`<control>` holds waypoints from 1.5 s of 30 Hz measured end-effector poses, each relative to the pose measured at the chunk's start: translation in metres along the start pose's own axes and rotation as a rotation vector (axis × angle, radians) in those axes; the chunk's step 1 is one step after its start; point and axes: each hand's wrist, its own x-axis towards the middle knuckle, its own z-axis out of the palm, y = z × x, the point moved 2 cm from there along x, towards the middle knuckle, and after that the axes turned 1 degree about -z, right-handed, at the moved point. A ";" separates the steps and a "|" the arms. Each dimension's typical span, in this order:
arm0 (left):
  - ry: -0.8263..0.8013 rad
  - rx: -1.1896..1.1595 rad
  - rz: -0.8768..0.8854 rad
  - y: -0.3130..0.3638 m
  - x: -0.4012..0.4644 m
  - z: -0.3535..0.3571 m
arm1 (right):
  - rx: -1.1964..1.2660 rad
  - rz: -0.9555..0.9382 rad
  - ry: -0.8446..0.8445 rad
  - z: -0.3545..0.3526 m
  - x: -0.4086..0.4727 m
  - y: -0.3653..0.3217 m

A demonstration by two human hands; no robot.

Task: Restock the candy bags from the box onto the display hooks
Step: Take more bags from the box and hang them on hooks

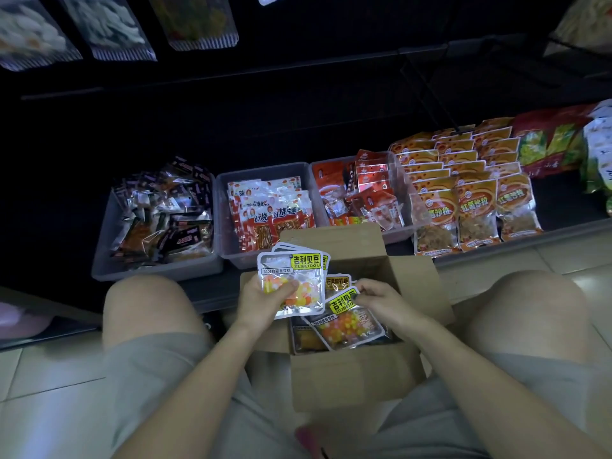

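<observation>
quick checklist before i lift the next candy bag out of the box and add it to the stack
1. Left hand grips the stack of candy bags: ok.
2. Right hand pinches the next candy bag at its top corner: ok.
3. That bag out of the cardboard box: not ok, it lies on the bags inside.
4. Box flaps open, way out free: ok.
5. Hang holes of the stack aligned: cannot tell.
6. Free display hook above: cannot tell, the shelf is dark.

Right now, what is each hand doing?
Left hand: holds a stack of candy bags.
Right hand: pinches a candy bag in the box.
</observation>
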 end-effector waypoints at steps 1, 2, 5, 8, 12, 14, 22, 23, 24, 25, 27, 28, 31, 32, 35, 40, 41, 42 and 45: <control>0.012 -0.010 0.009 0.000 0.000 0.000 | 0.030 0.012 0.020 -0.002 0.000 0.000; 0.031 -0.025 0.020 0.002 -0.001 -0.001 | 0.051 0.024 0.046 -0.003 0.000 0.000; 0.065 -0.085 0.033 0.001 0.001 -0.004 | 0.160 0.040 0.146 -0.006 -0.003 -0.005; 0.094 -0.109 0.016 0.004 0.001 -0.006 | 0.331 0.056 0.266 -0.015 -0.003 -0.014; 0.070 -0.144 -0.016 0.010 0.001 -0.008 | 0.542 0.100 0.283 -0.026 -0.007 -0.030; 0.053 -0.152 -0.006 0.018 -0.002 -0.006 | 0.593 0.070 0.272 -0.028 -0.009 -0.045; -0.016 -0.191 0.041 0.052 -0.010 -0.007 | 0.497 -0.149 0.315 0.002 -0.013 -0.110; 0.002 -0.193 0.052 0.059 -0.012 -0.008 | 0.472 -0.152 0.303 0.007 -0.015 -0.118; 0.017 -0.189 0.070 0.066 -0.014 -0.011 | 0.486 -0.141 0.271 0.011 -0.015 -0.123; 0.015 -0.184 0.086 0.073 -0.014 -0.013 | 0.491 -0.133 0.251 0.015 -0.017 -0.130; 0.025 -0.171 0.118 0.085 -0.018 -0.021 | 0.467 -0.132 0.211 0.020 -0.018 -0.144; 0.033 -0.161 0.139 0.091 -0.020 -0.027 | 0.452 -0.132 0.163 0.022 -0.017 -0.149; 0.073 -0.142 0.188 0.108 -0.027 -0.045 | 0.441 -0.152 0.010 0.028 -0.023 -0.174; 0.089 -0.138 0.216 0.116 -0.030 -0.052 | 0.431 -0.183 -0.052 0.031 -0.023 -0.182; 0.106 -0.111 0.308 0.145 -0.039 -0.074 | 0.325 -0.309 -0.049 0.041 -0.027 -0.216; 0.164 -0.118 0.462 0.211 -0.055 -0.120 | 0.374 -0.522 0.035 0.060 -0.037 -0.291; 0.187 -0.132 0.497 0.225 -0.060 -0.129 | 0.383 -0.539 0.064 0.064 -0.042 -0.308; 0.210 -0.130 0.537 0.241 -0.065 -0.137 | 0.383 -0.564 0.084 0.066 -0.046 -0.325; 0.287 -0.129 0.657 0.282 -0.080 -0.168 | 0.336 -0.629 0.070 0.075 -0.061 -0.371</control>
